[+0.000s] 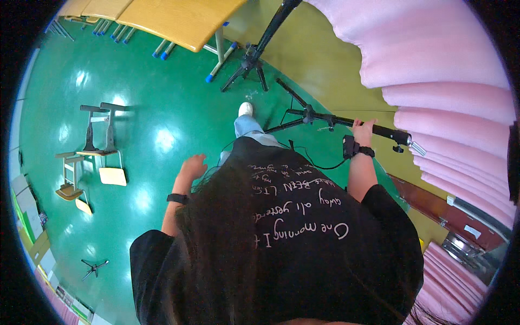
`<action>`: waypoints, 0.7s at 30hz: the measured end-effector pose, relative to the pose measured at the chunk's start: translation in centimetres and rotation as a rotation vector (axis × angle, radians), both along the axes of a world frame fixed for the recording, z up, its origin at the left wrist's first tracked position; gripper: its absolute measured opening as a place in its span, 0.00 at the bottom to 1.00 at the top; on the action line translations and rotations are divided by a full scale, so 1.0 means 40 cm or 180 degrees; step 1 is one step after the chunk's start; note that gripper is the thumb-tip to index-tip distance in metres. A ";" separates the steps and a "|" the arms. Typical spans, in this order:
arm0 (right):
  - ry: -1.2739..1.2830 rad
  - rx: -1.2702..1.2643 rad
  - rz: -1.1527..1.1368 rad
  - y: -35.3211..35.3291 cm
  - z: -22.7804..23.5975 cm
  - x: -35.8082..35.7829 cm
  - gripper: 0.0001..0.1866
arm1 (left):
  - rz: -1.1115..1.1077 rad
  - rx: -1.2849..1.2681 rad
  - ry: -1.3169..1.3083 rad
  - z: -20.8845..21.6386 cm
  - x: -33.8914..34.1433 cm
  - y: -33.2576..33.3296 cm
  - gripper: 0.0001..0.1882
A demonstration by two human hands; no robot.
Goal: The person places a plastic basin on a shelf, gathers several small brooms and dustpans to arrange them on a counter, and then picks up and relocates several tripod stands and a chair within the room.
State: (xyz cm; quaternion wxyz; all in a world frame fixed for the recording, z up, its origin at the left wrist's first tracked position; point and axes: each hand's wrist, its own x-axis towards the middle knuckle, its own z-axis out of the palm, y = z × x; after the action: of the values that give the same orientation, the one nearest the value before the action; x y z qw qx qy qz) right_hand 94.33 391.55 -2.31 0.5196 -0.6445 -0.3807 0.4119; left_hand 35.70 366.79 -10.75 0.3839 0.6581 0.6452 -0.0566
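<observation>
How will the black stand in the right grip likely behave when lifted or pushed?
The black stand is probably stiff, given its straight pole. Without the right grip, it may tip: the pole is long, the legs thin. Splayed wide, those legs could also snag.

The fisheye camera, worn on the person's head, looks steeply down. Close below, the shirt (309,265) fills the centre to six o'clock. The left hand (193,167) shows at nine, the right hand (364,130) past two; farther off, floor (157,114) at ten, curtain (449,103) at two.
</observation>
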 end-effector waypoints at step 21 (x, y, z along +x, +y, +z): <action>0.1935 -0.0326 -0.2868 0.457 0.020 -0.156 0.22 | 0.0095 -0.0134 -0.0305 0.077 -0.108 0.611 0.18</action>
State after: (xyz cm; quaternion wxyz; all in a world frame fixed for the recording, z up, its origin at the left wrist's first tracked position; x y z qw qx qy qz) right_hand 88.08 409.84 -1.49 0.6992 -0.6202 0.1211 0.3343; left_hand 31.39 391.23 -7.68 0.4289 0.6421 0.6345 -0.0329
